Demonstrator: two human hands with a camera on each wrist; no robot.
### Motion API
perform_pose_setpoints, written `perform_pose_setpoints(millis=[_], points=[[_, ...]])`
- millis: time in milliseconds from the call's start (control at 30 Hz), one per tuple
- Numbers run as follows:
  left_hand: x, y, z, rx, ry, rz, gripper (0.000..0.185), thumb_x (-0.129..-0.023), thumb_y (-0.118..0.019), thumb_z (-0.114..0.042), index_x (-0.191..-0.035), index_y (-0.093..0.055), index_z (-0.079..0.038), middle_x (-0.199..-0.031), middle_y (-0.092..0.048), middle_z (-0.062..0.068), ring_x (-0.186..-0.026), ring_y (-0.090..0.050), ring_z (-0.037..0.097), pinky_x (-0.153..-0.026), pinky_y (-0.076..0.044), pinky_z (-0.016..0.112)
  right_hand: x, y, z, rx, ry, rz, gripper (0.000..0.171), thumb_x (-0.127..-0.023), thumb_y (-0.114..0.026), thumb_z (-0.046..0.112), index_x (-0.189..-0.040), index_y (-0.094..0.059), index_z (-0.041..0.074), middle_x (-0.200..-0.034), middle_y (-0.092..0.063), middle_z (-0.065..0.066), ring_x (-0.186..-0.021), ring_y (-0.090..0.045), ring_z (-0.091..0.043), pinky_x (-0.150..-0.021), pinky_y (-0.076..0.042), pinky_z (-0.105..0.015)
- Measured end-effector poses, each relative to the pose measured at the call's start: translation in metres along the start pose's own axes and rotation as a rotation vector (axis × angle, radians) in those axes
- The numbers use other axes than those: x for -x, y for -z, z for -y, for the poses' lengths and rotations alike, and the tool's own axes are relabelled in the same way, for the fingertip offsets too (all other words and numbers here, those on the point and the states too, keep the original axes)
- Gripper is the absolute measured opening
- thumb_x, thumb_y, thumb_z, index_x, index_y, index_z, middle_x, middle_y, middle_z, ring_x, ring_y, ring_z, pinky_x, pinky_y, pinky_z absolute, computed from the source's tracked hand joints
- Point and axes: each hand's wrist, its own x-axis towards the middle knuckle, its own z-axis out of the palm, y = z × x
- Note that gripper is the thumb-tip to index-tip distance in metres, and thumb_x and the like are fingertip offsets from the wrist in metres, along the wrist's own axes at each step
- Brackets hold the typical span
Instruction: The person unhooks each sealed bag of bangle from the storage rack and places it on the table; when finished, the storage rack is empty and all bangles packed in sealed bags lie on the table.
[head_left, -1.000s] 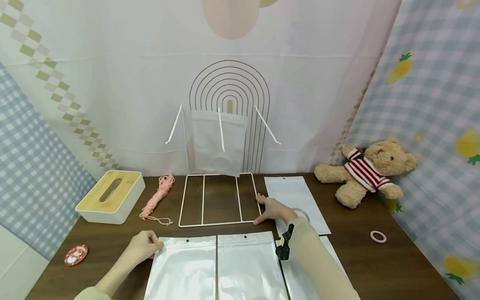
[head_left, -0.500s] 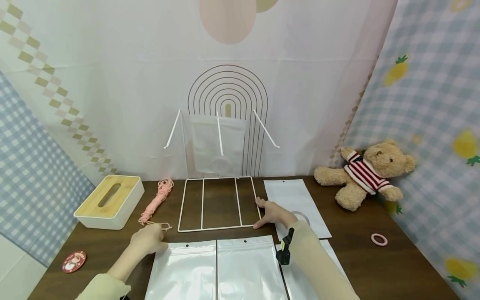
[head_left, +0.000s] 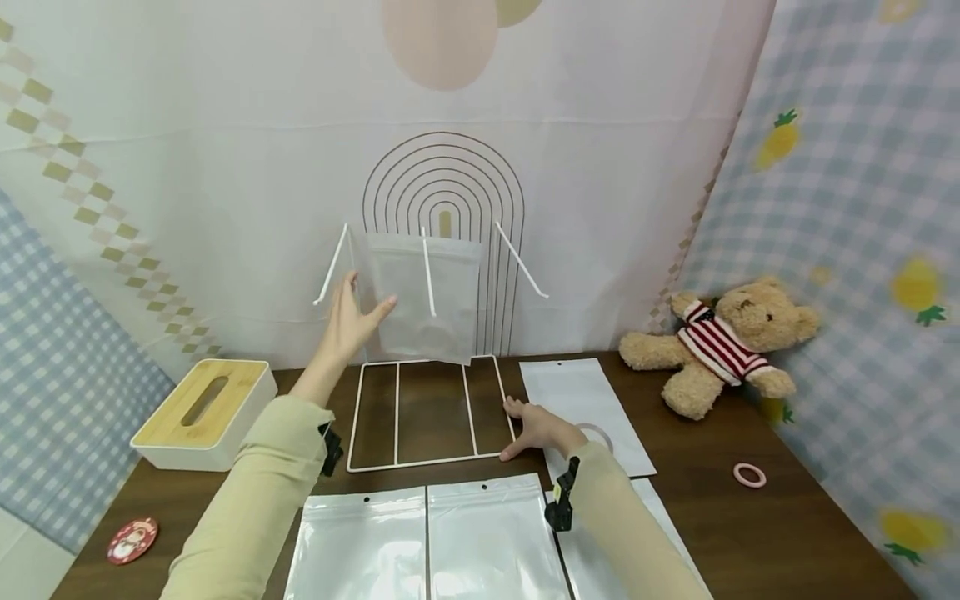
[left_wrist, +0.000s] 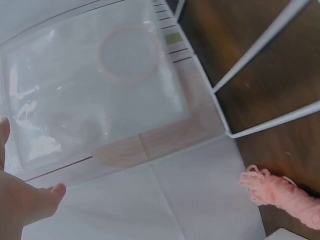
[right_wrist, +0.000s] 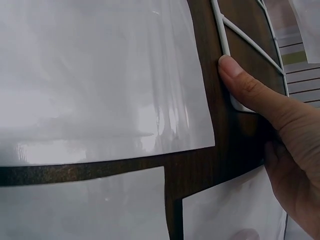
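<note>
A white wire display rack (head_left: 432, 461) stands at the back of the table, with three prongs slanting forward. One pale zip bag (head_left: 405, 287) hangs at its middle prong; a faint pink ring shape (left_wrist: 129, 55) shows on or through it in the left wrist view. My left hand (head_left: 347, 327) is raised at the bag's left side, thumb and fingers spread, holding nothing; whether it touches the bag is unclear. At the base's front right corner my right hand (head_left: 546, 429) presses on the wire, thumb straight and fingers spread; the lower fingers are partly hidden in the right wrist view.
Silvery zip bags (head_left: 495, 542) lie in front of the rack, and another bag (head_left: 581, 392) lies to its right. A tissue box (head_left: 206, 412), red badge (head_left: 132, 541), pink ring (head_left: 749, 475) and teddy bear (head_left: 723, 346) surround them. Pink cord (left_wrist: 287, 196) lies left of the rack.
My left hand has left the upper corner of the front left bag and risen to the hanging bag. My right hand stays on the rack's corner. The head view has shifted slightly.
</note>
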Motion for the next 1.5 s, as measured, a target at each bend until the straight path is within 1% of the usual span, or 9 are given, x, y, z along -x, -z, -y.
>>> perform_pose_setpoints(millis=[167, 300, 400, 533, 800, 900, 1033, 1200, 1500], points=[[-0.018, -0.003, -0.006, 0.116, -0.014, -0.011, 0.079, -0.092, -0.054, -0.022, -0.146, -0.001, -0.002, -0.152, -0.006, 0.022, -0.141, -0.008, 0.034, -0.116, -0.01, 0.044, -0.001, -0.003, 0.001, -0.008, -0.004, -0.004, 0.098, -0.065, -0.081, 0.028, -0.142, -0.027, 0.003, -0.152, -0.017, -0.013, -0.141, -0.015, -0.03, -0.114, -0.018, -0.044], [-0.024, -0.01, -0.005, 0.206, -0.093, -0.103, 0.059, -0.094, -0.049, -0.014, -0.144, -0.02, -0.003, -0.144, -0.029, 0.025, -0.135, -0.029, 0.033, -0.113, -0.023, 0.041, 0.0, -0.003, 0.001, -0.001, -0.003, -0.006, 0.097, -0.065, -0.081, 0.026, -0.142, -0.027, 0.003, -0.152, -0.018, -0.013, -0.141, -0.015, -0.03, -0.114, -0.018, -0.044], [-0.023, -0.013, -0.006, 0.251, -0.136, -0.216, 0.044, -0.093, -0.051, -0.012, -0.134, -0.039, -0.002, -0.123, -0.049, 0.025, -0.113, -0.05, 0.027, -0.101, -0.04, 0.035, -0.001, -0.001, 0.0, -0.005, 0.006, -0.005, 0.097, -0.066, -0.081, 0.027, -0.142, -0.026, 0.002, -0.152, -0.017, -0.014, -0.141, -0.015, -0.031, -0.114, -0.019, -0.044], [-0.017, -0.016, -0.013, 0.25, -0.169, -0.276, 0.028, -0.091, -0.054, -0.01, -0.115, -0.055, 0.004, -0.102, -0.061, 0.022, -0.083, -0.055, 0.007, -0.079, -0.046, 0.016, -0.001, 0.001, -0.001, -0.019, -0.004, -0.009, 0.097, -0.066, -0.08, 0.028, -0.143, -0.026, 0.003, -0.152, -0.016, -0.013, -0.141, -0.014, -0.03, -0.114, -0.018, -0.044], [0.008, -0.007, -0.034, 0.368, -0.14, -0.24, 0.019, -0.088, -0.055, 0.0, -0.1, -0.057, 0.014, -0.095, -0.06, 0.029, -0.064, -0.053, -0.009, -0.064, -0.045, 0.005, -0.001, 0.002, 0.001, -0.009, -0.009, -0.012, 0.098, -0.066, -0.08, 0.028, -0.143, -0.026, 0.004, -0.152, -0.016, -0.014, -0.141, -0.015, -0.03, -0.114, -0.018, -0.043], [0.021, 0.0, -0.039, 0.41, -0.088, -0.192, 0.02, -0.088, -0.055, -0.001, -0.101, -0.056, 0.014, -0.087, -0.063, 0.013, -0.063, -0.056, -0.006, -0.063, -0.048, 0.008, -0.001, 0.001, 0.001, -0.01, -0.007, -0.009, 0.098, -0.066, -0.08, 0.028, -0.143, -0.026, 0.003, -0.152, -0.016, -0.015, -0.141, -0.015, -0.03, -0.114, -0.018, -0.043], [0.03, 0.004, -0.034, 0.496, -0.005, -0.098, 0.014, -0.089, -0.056, -0.005, -0.101, -0.056, 0.002, -0.08, -0.058, -0.013, -0.069, -0.057, -0.002, -0.069, -0.051, 0.014, -0.002, 0.0, 0.0, -0.015, -0.006, -0.012, 0.098, -0.066, -0.081, 0.027, -0.143, -0.026, 0.002, -0.151, -0.016, -0.015, -0.141, -0.015, -0.03, -0.114, -0.018, -0.044], [0.046, 0.012, -0.039, 0.562, 0.107, -0.002, 0.009, -0.09, -0.056, -0.009, -0.093, -0.054, -0.017, -0.081, -0.059, -0.015, -0.075, -0.057, -0.001, -0.076, -0.051, 0.016, -0.002, 0.001, -0.002, -0.018, -0.008, -0.016, 0.098, -0.066, -0.081, 0.027, -0.142, -0.026, 0.002, -0.151, -0.016, -0.015, -0.141, -0.015, -0.032, -0.114, -0.018, -0.045], [0.071, 0.026, -0.045, 0.642, 0.177, 0.07, 0.01, -0.088, -0.058, -0.01, -0.089, -0.057, -0.019, -0.077, -0.059, -0.014, -0.074, -0.056, -0.001, -0.075, -0.05, 0.013, -0.001, 0.0, 0.001, -0.023, -0.007, -0.004, 0.097, -0.066, -0.081, 0.025, -0.142, -0.027, 0.001, -0.151, -0.016, -0.016, -0.141, -0.015, -0.032, -0.114, -0.017, -0.046]])
